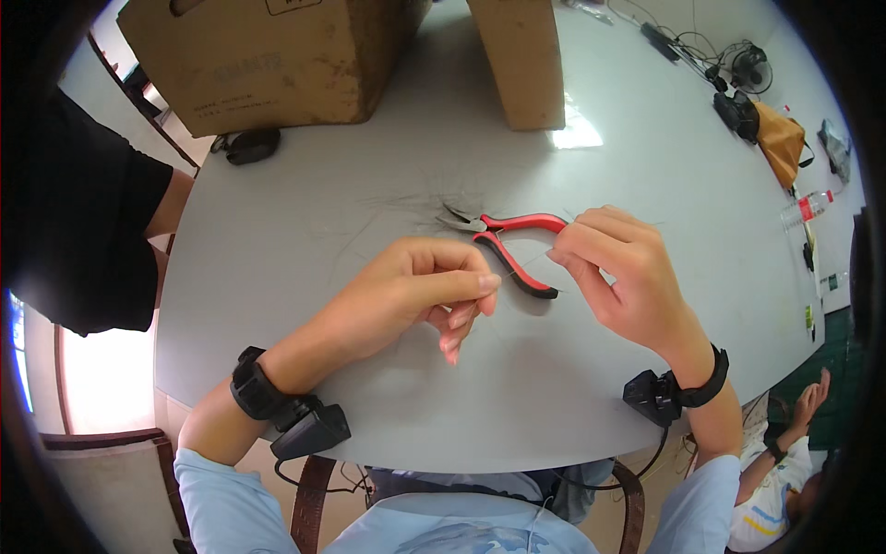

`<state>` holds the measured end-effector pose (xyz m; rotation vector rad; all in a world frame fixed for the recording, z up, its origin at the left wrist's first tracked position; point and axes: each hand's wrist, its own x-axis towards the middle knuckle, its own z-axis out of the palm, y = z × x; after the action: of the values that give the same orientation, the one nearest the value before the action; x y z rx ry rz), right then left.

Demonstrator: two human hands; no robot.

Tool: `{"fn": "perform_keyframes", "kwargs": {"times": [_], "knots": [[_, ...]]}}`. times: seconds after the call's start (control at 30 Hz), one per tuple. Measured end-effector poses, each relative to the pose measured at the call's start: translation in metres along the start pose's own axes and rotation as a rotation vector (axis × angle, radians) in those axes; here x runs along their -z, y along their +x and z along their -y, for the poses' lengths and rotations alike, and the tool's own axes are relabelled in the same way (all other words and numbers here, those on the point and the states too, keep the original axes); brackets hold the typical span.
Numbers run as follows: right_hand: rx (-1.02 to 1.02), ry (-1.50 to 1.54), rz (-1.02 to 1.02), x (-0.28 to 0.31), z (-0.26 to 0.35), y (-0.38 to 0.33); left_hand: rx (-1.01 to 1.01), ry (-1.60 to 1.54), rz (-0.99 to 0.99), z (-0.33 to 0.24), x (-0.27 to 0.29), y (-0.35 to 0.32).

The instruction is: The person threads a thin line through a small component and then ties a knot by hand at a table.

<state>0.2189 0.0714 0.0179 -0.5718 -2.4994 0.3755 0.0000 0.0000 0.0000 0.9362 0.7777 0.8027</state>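
1. Above the table (pixel 277 231), head view: holding a thin wire (pixel 510 273) in midair between both hands, crossing in sight over one handle of the pliers (pixel 484 224).
2. With the left hand (pixel 429 286): pinching the wire between thumb and forefinger, leaving the other fingers loosely bent.
3. With the right hand (pixel 628 263): pressing thumb to forefinger, apparently on the same wire; too fine to make out at the very tips.
4. Just beyond the fingers: pliers lying on the table with handles spread and jaws parted, pointing away and leftward, clasped by neither hand. Touching the right fingers or not, cannot tell.
5. Around the jaws: strewn with dark, hair-thin strands (pixel 415 200).
6. Step in hand, by judgement: working the wire with fingers alone, perhaps straightening or shaping; cannot tell which.
7. Next, by judgement: calls for firm pinches, light tension and a close eye on the wire. If turning to the pliers, best to free the right hand and keep hold with the left.
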Motion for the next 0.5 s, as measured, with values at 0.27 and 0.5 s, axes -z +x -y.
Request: {"fn": "perform_keyframes", "kwargs": {"times": [0.27,0.5], "knots": [[0.001,-0.038,-0.019,0.010,-0.019,0.005,0.033,0.041,-0.048,-0.001,0.003,-0.001],[-0.257,-0.312,-0.244,0.062,-0.102,0.037,-0.010,-0.051,-0.022,-0.003,0.010,0.000]]}}
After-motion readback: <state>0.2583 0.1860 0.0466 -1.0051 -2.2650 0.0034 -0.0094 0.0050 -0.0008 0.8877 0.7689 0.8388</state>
